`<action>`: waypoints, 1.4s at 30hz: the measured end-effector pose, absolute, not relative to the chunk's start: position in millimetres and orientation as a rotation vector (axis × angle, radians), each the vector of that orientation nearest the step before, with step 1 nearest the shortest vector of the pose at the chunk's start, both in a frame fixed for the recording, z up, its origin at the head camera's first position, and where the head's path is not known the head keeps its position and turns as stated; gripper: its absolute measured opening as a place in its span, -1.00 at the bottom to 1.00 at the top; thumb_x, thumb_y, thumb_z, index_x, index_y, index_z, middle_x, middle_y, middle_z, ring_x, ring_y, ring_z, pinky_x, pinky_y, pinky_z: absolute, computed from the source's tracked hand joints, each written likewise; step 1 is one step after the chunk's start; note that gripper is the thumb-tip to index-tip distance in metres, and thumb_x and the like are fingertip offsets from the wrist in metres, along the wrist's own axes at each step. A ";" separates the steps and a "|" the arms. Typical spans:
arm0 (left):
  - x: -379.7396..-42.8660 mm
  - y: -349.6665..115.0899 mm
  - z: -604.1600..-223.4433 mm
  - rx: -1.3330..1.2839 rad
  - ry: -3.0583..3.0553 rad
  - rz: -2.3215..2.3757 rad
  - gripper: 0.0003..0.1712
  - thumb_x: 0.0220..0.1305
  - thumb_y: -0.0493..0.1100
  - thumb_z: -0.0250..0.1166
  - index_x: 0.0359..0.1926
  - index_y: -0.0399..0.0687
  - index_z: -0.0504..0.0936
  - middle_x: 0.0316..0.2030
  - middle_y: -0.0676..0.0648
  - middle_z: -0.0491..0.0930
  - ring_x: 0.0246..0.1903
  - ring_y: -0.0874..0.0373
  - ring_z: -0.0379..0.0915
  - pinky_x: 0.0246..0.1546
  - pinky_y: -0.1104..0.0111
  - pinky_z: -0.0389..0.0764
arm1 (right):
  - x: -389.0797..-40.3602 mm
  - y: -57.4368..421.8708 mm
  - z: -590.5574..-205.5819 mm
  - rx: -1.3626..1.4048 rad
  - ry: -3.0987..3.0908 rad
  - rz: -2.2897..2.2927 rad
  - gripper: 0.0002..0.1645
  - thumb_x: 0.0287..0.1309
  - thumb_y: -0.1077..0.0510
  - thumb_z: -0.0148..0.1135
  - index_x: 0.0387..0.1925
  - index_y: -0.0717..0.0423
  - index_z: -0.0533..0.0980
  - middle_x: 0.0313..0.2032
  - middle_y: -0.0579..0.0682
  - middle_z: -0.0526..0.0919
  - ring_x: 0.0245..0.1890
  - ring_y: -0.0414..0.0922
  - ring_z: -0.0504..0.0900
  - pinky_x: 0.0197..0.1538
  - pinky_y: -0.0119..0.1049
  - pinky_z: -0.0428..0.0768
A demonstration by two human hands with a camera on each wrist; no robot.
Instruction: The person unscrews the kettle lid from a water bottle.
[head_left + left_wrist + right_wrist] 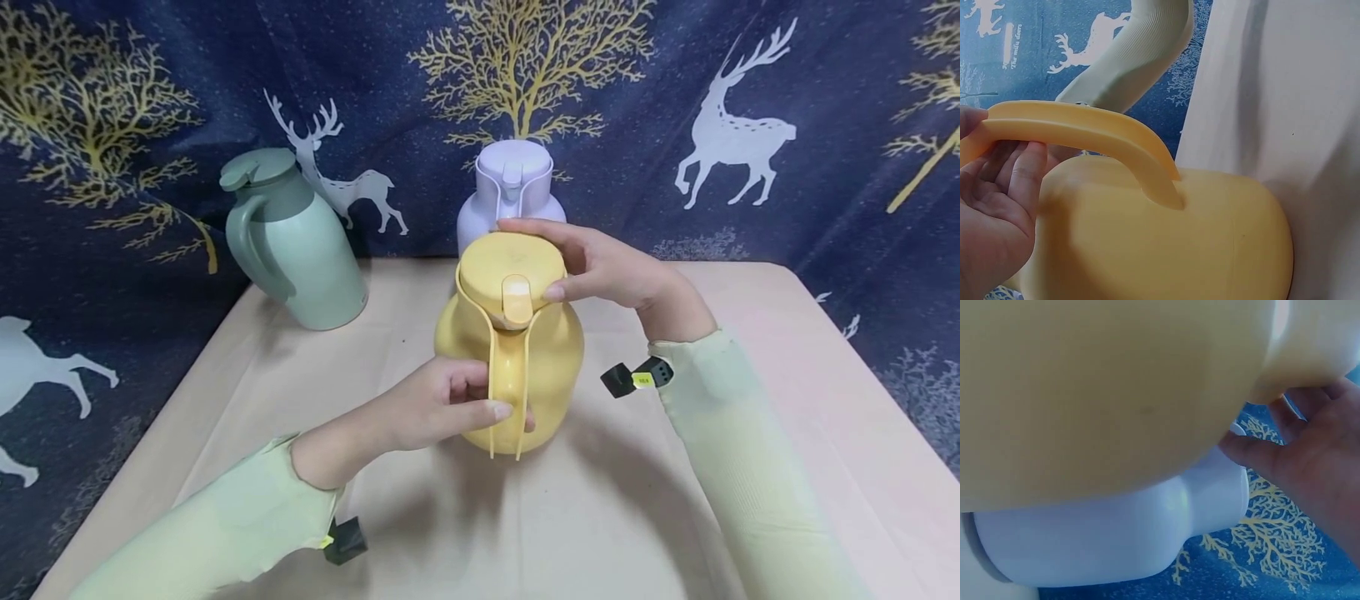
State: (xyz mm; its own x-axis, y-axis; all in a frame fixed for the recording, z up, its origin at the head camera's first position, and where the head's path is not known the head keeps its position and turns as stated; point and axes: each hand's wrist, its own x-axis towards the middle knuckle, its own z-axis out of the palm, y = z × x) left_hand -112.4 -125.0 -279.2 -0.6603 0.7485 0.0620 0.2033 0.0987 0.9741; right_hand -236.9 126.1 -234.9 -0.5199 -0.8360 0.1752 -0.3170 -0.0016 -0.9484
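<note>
A yellow thermos jug (pixel 557 367) stands upright in the middle of the table, its handle (pixel 509 367) facing me. My left hand (pixel 431 407) grips that handle, thumb across its outer side and fingers behind it. In the left wrist view the curled fingers (pixel 1025 178) show under the handle. My right hand (pixel 611 267) holds the lid (pixel 498 262) at the top from the right, thumb near the lever and fingers over the far side. Seen from the right wrist, the fingers lie around the jug's neck (pixel 1310 350).
Right behind the yellow jug stands a lilac jug (pixel 514 157), partly hidden by it. A green jug (pixel 315 258) is at the back left of the table (pixel 300 400). A dark blue cloth (pixel 600 183) with deer and trees hangs behind.
</note>
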 end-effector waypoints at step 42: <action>-109.9 -123.4 -275.8 0.907 1.960 1.581 -0.52 0.39 -0.13 0.19 0.06 -0.54 0.58 -0.04 -0.46 0.71 -0.10 0.28 0.71 0.03 0.30 0.73 | -218.7 132.8 -244.1 -1.349 1.944 -1.628 0.21 0.14 -0.21 0.47 0.54 0.33 0.10 0.39 -0.22 0.43 0.34 -0.26 0.44 0.38 -0.37 0.41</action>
State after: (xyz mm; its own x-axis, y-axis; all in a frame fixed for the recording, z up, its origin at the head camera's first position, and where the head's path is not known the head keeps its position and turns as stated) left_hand -109.9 -123.4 -275.8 -0.6762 0.7350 0.0506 0.2053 0.1220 0.9711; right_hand -218.7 132.8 -244.1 -0.5307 -0.7752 0.3427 -0.4736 -0.0641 -0.8784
